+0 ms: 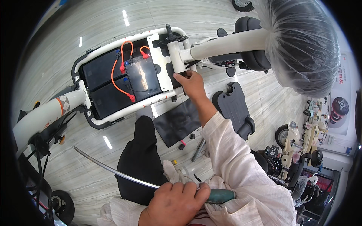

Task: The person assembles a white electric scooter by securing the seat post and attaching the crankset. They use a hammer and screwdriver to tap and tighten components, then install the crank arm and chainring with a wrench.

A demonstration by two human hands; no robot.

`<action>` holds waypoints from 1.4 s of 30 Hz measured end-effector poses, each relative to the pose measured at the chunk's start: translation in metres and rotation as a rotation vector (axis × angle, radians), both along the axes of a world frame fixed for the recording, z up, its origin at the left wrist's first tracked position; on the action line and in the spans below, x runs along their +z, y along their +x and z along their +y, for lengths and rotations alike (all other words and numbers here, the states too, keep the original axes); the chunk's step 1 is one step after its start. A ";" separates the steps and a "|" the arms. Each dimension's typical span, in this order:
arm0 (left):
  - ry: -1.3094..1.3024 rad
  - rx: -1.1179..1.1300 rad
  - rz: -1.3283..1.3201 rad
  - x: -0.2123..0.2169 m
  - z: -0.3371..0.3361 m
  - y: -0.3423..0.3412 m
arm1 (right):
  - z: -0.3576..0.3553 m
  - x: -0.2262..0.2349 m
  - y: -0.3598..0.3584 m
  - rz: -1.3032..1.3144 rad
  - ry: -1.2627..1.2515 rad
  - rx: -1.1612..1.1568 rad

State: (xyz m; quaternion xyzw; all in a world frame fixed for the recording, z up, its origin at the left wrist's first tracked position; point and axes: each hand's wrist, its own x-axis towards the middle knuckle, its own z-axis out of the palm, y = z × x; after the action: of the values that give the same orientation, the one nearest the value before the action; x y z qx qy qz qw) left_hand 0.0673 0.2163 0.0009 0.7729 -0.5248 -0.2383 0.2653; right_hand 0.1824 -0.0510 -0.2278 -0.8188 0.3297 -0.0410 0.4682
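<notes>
My left hand [175,205] is wrapped round a long thin-shafted screwdriver [117,172] with a green handle. The bright shaft points left, and its flattened tip is free in the air. My right hand [192,84] reaches forward to the white scooter frame [137,102], thumb and forefinger pinched at a dark spot below the upright white post [175,56]. What the fingertips hold is hidden. Beside this hand runs a white metal crossplate [160,64]. Several black batteries [109,100] lie inside the frame, joined by orange cables [113,77] with red terminal caps.
On the tiled floor lie a black mat [177,122], a black plastic cover [232,105] and small loose parts. A plastic-wrapped seat [301,45] rises at upper right. The white front column [49,113] is at left. More scooters [301,143] stand at right.
</notes>
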 end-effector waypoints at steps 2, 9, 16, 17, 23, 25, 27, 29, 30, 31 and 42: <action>0.002 0.000 -0.014 0.000 0.000 0.000 | -0.010 -0.001 0.001 -0.069 0.300 0.002; -0.008 0.027 -0.044 0.000 -0.001 0.000 | -0.007 0.004 0.003 -0.047 0.181 -0.023; -0.006 0.005 -0.037 0.001 -0.006 0.000 | 0.007 0.005 0.003 -0.073 -0.240 -0.021; -0.005 0.001 -0.026 0.001 -0.007 -0.001 | 0.010 0.003 0.003 -0.089 -0.369 -0.006; 0.001 -0.009 0.020 0.001 -0.011 -0.001 | 0.035 0.003 0.002 -0.172 -0.923 -0.033; 0.004 -0.009 0.021 0.001 -0.013 -0.001 | 0.029 0.005 0.000 -0.061 -0.713 -0.024; -0.010 0.002 0.029 0.000 -0.013 -0.002 | 0.018 0.005 -0.001 -0.017 -0.375 -0.027; -0.015 0.000 0.033 0.000 -0.013 -0.002 | -0.002 -0.001 0.000 -0.035 0.088 -0.046; -0.009 0.000 0.032 0.000 -0.013 -0.002 | -0.010 -0.001 0.001 -0.047 0.196 -0.012; -0.003 0.001 0.031 0.000 -0.012 -0.002 | -0.017 -0.001 0.002 -0.058 0.304 0.023; 0.001 -0.006 0.046 -0.001 -0.010 0.000 | -0.028 -0.009 0.007 -0.049 0.317 0.050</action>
State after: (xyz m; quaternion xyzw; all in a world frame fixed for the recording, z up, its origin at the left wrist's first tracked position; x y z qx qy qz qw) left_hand 0.0674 0.2063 0.0003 0.7658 -0.5206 -0.2572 0.2764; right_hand 0.1890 -0.0793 -0.2367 -0.7415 0.2998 0.0032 0.6003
